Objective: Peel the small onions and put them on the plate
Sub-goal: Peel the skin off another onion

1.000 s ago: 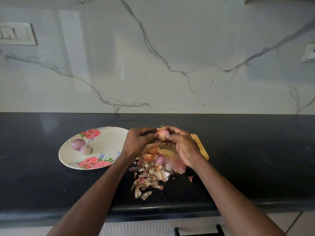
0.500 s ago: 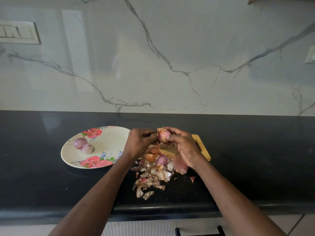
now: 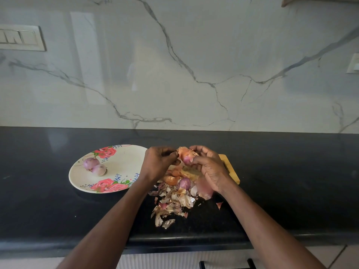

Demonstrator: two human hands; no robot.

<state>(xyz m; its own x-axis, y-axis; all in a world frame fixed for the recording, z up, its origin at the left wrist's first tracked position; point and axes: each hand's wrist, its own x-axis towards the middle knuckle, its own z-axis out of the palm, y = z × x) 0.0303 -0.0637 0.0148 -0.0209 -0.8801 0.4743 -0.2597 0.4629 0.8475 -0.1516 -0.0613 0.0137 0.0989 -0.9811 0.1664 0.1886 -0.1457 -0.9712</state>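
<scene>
White marble with grey veins fills the upper half of the frame, above a black countertop (image 3: 291,171) that runs across the middle. At centre, the left hand (image 3: 158,164) and the right hand (image 3: 208,167) meet over a wooden board (image 3: 232,171), both curled round a small onion (image 3: 186,157); its papery skin flares up between the fingertips, pinched from the left side. Just below the hands lies a heap of peels (image 3: 174,199) with an unpeeled onion (image 3: 184,183) among them. Left of centre sits a flowered plate (image 3: 120,164) carrying two peeled onions (image 3: 95,166), touching each other. A switch panel (image 3: 21,38) hangs at upper left.
</scene>
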